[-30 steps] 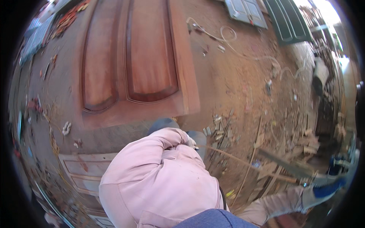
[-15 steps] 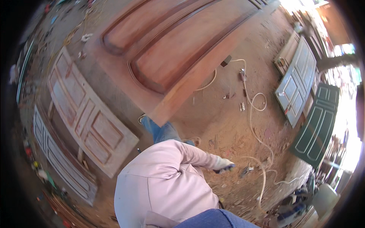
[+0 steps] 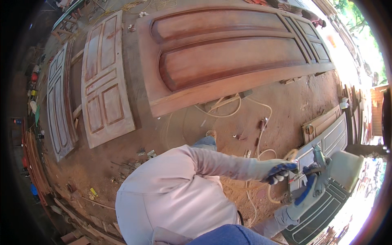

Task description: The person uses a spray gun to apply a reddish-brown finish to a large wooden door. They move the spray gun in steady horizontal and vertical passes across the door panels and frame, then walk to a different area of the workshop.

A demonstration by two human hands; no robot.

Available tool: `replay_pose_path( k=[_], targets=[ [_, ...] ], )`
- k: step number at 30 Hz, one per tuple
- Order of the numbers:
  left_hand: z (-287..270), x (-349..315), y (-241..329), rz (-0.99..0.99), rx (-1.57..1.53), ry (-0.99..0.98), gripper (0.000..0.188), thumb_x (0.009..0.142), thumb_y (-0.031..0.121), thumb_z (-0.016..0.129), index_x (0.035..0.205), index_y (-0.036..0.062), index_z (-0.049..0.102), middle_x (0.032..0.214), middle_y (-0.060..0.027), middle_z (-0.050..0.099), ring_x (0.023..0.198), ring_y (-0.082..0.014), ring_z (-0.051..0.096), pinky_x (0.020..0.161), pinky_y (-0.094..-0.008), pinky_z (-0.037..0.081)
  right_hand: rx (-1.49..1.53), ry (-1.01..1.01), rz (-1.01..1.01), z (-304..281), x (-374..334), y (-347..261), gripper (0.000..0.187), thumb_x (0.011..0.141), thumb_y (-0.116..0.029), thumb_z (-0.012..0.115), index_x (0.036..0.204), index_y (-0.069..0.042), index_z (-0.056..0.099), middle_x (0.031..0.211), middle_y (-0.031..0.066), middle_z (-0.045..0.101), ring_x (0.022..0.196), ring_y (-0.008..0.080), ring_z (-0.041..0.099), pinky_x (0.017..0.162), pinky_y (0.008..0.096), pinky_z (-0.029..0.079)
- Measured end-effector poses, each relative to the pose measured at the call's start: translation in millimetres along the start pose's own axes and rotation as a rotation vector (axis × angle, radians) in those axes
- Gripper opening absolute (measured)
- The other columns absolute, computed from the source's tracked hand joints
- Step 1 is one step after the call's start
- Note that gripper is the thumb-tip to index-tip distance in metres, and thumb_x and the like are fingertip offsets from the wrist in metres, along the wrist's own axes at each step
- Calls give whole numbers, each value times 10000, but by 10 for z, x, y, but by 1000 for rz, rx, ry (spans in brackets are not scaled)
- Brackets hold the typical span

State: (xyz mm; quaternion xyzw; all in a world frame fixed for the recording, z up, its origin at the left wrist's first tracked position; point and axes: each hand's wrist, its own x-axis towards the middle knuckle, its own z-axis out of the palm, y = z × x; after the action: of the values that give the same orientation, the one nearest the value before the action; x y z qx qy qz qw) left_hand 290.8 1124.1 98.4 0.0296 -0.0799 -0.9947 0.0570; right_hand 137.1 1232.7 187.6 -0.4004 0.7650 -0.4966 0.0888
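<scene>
Over the dirt floor's right edge, a spray gun [image 3: 326, 169] with its pale cup is gripped in the gloved right hand [image 3: 304, 196], fingers wrapped shut; the gloved left hand [image 3: 279, 172], half curled, is now brought beside it. Since a moment ago, a grey panelled door [image 3: 326, 212] is brought underneath.

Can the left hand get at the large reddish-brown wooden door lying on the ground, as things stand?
Probably not: the left hand, gloved, is out by the spray gun, apart from the large reddish-brown wooden door across bare dirt.
</scene>
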Motion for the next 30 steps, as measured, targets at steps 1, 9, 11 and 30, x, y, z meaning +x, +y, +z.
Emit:
replay_pose_path(
  k=[1,9,11,30],
  targets=[
    [-85,26,37,-29,-27,50,274,958,390,622,1088,148,632,644,75,479,491,-28,409,373,-188,264,79,-29,22,172,100,-106,294,1022,-186,515,1242,-3,581,1126,105,641,987,169,605,847,297,471],
    [-236,148,635,523,202,157,347,934,372,665,1171,122,620,858,49,631,650,-22,521,513,-186,398,488,-303,51,1579,865,-444,298,1002,-180,556,1221,22,562,1055,128,677,943,210,663,841,326,520],
    [-352,172,800,599,238,228,343,944,380,650,1162,117,629,857,49,634,636,-6,495,492,-173,360,607,-478,-99,1895,1197,-386,316,989,-112,554,1268,36,544,1071,148,671,925,213,671,836,344,537],
    [-351,-1350,987,1271,569,1538,364,1024,254,455,1223,-34,555,812,-65,570,560,-70,415,493,-210,317,597,-1237,-108,4469,3097,-1210,211,942,-81,620,1131,12,621,911,94,690,712,141,652,557,218,488]
  ],
)
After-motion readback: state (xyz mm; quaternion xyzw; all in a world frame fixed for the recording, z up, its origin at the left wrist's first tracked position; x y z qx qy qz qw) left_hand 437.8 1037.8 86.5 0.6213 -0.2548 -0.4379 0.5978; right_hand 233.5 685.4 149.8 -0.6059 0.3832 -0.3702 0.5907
